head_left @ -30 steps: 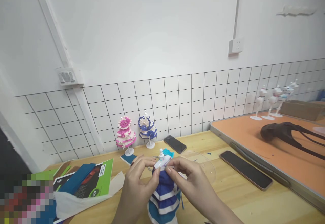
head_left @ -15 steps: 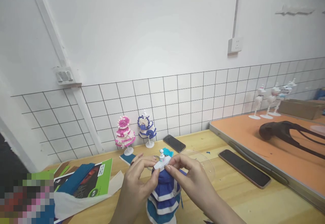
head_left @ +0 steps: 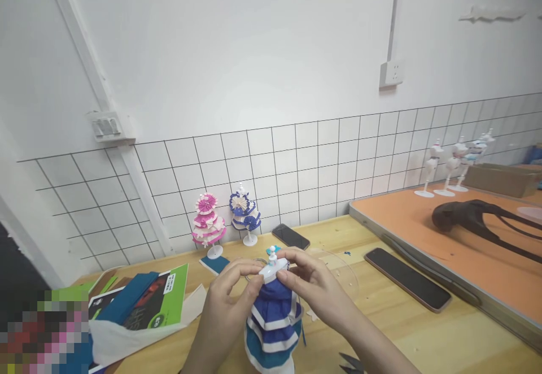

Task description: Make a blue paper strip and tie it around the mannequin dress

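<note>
A miniature white dress form [head_left: 271, 272] stands upright in front of me, wearing a tiered dress [head_left: 274, 323] of blue and teal layers with white trim. My left hand [head_left: 231, 295] pinches the form's left shoulder area, thumb in front and fingers behind. On the other shoulder, my right hand [head_left: 317, 286] is closed with thumb and fingertips at the top edge of the dress. Whether fabric is caught between the fingertips is hidden. A bit of turquoise pleated material [head_left: 272, 249] shows behind the form's neck knob.
Two dressed forms, one pink [head_left: 207, 221] and one blue and cream [head_left: 245, 216], stand by the wall. Phones [head_left: 291, 236] [head_left: 407, 279] lie on the wooden table, dark scissor blades [head_left: 350, 362] near the front. Papers and fabric [head_left: 131, 300] are left; an orange board [head_left: 423, 221] is right.
My right hand has shifted its fingers further behind the form's shoulder. The form has turned slightly and moved a little right. More of the scissor blades shows, and less of the turquoise material.
</note>
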The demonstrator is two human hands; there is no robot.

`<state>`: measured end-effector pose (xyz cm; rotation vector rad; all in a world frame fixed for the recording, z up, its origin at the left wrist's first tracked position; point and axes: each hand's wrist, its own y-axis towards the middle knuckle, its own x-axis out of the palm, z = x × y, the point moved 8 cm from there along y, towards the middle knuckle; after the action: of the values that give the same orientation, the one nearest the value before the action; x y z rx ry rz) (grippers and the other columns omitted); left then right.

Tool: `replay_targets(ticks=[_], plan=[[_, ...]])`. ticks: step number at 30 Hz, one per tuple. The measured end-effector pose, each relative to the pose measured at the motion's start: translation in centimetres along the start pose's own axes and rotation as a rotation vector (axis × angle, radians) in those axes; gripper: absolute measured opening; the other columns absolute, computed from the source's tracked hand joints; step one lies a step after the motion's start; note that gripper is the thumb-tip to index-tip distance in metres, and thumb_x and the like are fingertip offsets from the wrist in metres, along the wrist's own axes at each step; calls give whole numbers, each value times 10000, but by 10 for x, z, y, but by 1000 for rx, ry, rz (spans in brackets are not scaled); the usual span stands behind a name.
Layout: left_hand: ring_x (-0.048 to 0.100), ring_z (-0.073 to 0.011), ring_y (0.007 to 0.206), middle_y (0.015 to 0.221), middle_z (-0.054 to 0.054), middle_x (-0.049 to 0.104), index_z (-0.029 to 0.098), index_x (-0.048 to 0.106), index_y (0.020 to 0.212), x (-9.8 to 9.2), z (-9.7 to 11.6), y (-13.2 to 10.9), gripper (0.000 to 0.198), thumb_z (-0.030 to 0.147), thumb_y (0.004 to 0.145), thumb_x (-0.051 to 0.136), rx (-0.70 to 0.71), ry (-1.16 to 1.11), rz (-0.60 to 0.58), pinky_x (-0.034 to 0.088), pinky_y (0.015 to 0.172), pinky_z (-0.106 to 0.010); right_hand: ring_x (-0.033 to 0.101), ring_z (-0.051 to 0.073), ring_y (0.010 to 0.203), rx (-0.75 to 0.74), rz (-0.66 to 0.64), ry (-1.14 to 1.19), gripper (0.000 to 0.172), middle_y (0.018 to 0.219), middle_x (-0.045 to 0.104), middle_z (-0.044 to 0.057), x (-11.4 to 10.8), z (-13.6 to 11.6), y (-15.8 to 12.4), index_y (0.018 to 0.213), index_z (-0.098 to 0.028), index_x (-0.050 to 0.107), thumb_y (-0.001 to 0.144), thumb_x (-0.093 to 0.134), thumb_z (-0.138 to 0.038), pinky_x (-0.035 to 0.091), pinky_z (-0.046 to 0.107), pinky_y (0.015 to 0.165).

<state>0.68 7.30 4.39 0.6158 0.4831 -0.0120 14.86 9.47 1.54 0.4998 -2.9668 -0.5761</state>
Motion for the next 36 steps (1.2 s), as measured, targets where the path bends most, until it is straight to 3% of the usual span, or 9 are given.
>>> replay_targets(ticks=[5, 11, 15, 18, 23, 26, 31, 36], plan=[[586, -197, 962, 977, -63, 649, 199, 624, 859, 6, -6, 1, 195, 349, 834, 501, -74, -86, -6, 452, 858, -315, 591, 179, 839, 46, 22, 67, 270, 947, 640, 41, -3, 7, 2, 1006, -204, 585, 795, 606, -371, 466, 282, 728], [595, -202, 920, 903, -43, 652, 205, 600, 802, 7, -1, -2, 99, 299, 774, 583, -67, -35, 81, 454, 845, -335, 584, 189, 851, 24, 52, -25, 267, 1042, 622, 56, -2, 5, -1, 1012, -213, 592, 800, 598, -374, 468, 322, 767], [593, -213, 939, 906, -53, 659, 202, 608, 799, 5, 2, -1, 90, 284, 779, 575, -20, -47, 92, 450, 863, -353, 558, 191, 904, -51, 87, -136, 227, 1023, 622, 42, -2, -4, -2, 989, -224, 609, 808, 587, -359, 440, 327, 823], [585, -233, 979, 953, -66, 667, 200, 641, 802, 3, -3, 0, 130, 317, 763, 601, -59, -82, 78, 438, 895, -373, 568, 194, 874, -29, 104, -123, 251, 1019, 624, 54, -4, -2, -2, 984, -212, 608, 792, 602, -374, 454, 327, 797], [559, -228, 1072, 1056, -72, 670, 198, 634, 1027, 10, -23, 0, 319, 407, 812, 524, -275, -341, 12, 424, 943, -359, 602, 214, 869, 66, 93, 38, 321, 963, 664, 67, -11, 6, 1, 995, -196, 599, 758, 631, -411, 481, 328, 762], [550, -217, 1091, 1075, -72, 663, 195, 548, 1140, 9, -22, -2, 388, 402, 814, 518, -302, -426, 49, 425, 942, -355, 600, 236, 919, 80, 162, 45, 349, 975, 673, 73, -22, 4, 2, 960, -191, 626, 723, 656, -445, 471, 346, 806], [569, -219, 1027, 1027, -45, 654, 221, 612, 915, 11, 3, -3, 156, 264, 768, 584, -134, -82, -4, 428, 916, -367, 608, 241, 908, 123, 232, 80, 378, 936, 690, 73, -34, 6, 3, 908, -184, 655, 696, 667, -498, 470, 345, 816], [589, -206, 903, 900, -29, 650, 219, 569, 835, 11, 20, -4, 120, 133, 757, 540, 30, 200, 30, 454, 817, -360, 615, 244, 858, 152, 222, 98, 417, 869, 695, 85, -30, 6, 3, 884, -157, 680, 667, 684, -514, 476, 350, 786]])
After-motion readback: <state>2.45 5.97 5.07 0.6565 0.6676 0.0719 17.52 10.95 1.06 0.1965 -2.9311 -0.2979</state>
